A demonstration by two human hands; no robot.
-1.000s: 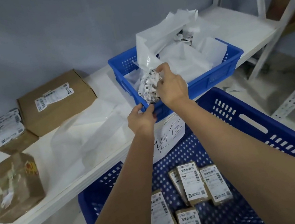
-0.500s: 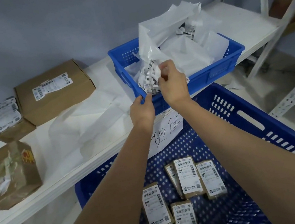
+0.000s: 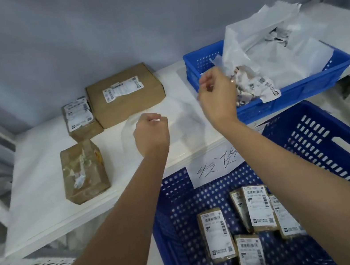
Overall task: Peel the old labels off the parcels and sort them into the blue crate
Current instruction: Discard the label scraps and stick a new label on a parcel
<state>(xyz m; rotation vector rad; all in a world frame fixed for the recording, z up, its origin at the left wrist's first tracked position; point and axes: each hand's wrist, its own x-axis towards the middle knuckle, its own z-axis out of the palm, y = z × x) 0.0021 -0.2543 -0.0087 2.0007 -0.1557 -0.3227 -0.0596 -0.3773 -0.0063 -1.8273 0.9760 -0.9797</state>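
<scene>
Three brown parcels rest on the white shelf [image 3: 42,179]: a large box [image 3: 125,94] with a label on top, a small labelled box [image 3: 79,116] beside it, and a box with torn label residue [image 3: 84,171] nearest me. My left hand [image 3: 151,134] hovers over the shelf, fingers curled with nothing in them. My right hand [image 3: 217,94] is raised at the near left corner of the small blue crate [image 3: 298,92], fingers loosely apart. The crumpled peeled label [image 3: 252,86] lies inside that crate against white paper scraps [image 3: 271,50].
A clear plastic bag [image 3: 181,121] lies on the shelf between my hands. Below the shelf stands a large blue crate [image 3: 336,150] holding several labelled parcels [image 3: 216,234]. A handwritten paper sign [image 3: 215,167] hangs from the shelf edge. Metal shelf posts rise at right.
My right hand has let go of the crumpled label, which now lies in the small crate. My left hand has left the crate's rim and moved left. The view has swung left.
</scene>
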